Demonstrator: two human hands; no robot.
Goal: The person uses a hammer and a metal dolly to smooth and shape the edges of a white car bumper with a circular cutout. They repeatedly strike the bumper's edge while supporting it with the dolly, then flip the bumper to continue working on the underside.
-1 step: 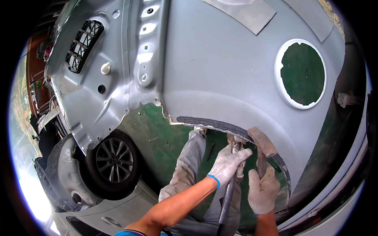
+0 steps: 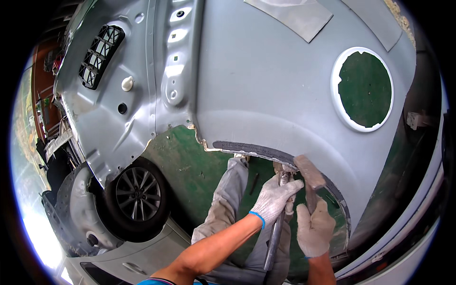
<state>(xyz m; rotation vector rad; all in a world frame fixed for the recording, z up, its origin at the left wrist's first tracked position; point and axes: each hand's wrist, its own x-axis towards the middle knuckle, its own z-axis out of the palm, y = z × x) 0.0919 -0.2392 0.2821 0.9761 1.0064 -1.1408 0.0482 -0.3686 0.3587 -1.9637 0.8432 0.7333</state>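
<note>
My left hand [image 2: 275, 198], in a white knitted glove with a blue cuff, is closed around a grey metal bar [image 2: 272, 249]. Its upper end reaches the curved cut-out edge of a large grey car body panel [image 2: 247, 80]; what that end is like is partly hidden. My right hand [image 2: 316, 230], gloved too, grips the short handle of a hammer [image 2: 309, 172] with a worn, blocky, brownish head. That head lies over the panel's edge, beside a dark grey strip [image 2: 266, 151] along the curve.
The panel has a white-rimmed round opening [image 2: 336, 90] and a black vent grille [image 2: 100, 56]. Loose sheet pieces [image 2: 304, 21] lie on top. A wheel [image 2: 137, 194] and a light car body [image 2: 137, 254] are at lower left. My legs [image 2: 227, 194] stand on a green floor [image 2: 183, 156].
The hammer and my right hand have shifted slightly left along the panel's edge. My left hand and the metal bar look the same.
</note>
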